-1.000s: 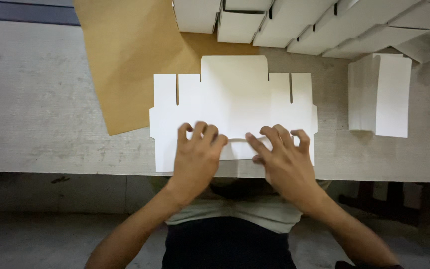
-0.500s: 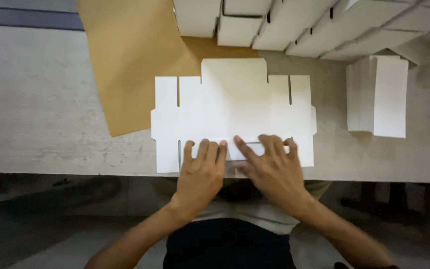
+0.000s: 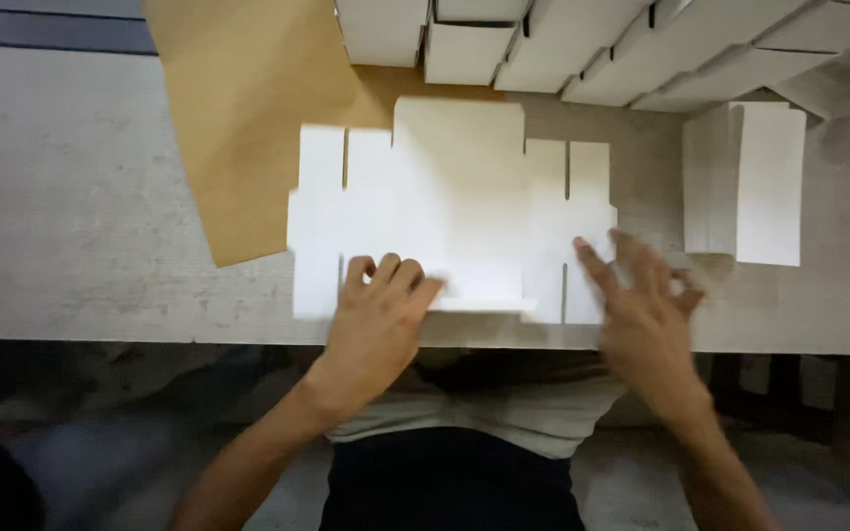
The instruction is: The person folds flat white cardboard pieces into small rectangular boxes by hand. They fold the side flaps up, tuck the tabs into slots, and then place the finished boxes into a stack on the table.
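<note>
While the left hand presses flat-fingered on the white die-cut carton blank, the right hand hovers spread; it looks light, stiff, best gripped by edges.

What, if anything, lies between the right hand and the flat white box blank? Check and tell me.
Nothing visible does. The right hand hovers at the right edge of the flat white box blank, its fingertips over the blank's corner, with only bare table around. The left hand already presses on the blank's near edge.

A grey table bears a white box blank (flat), brown sheet
</note>
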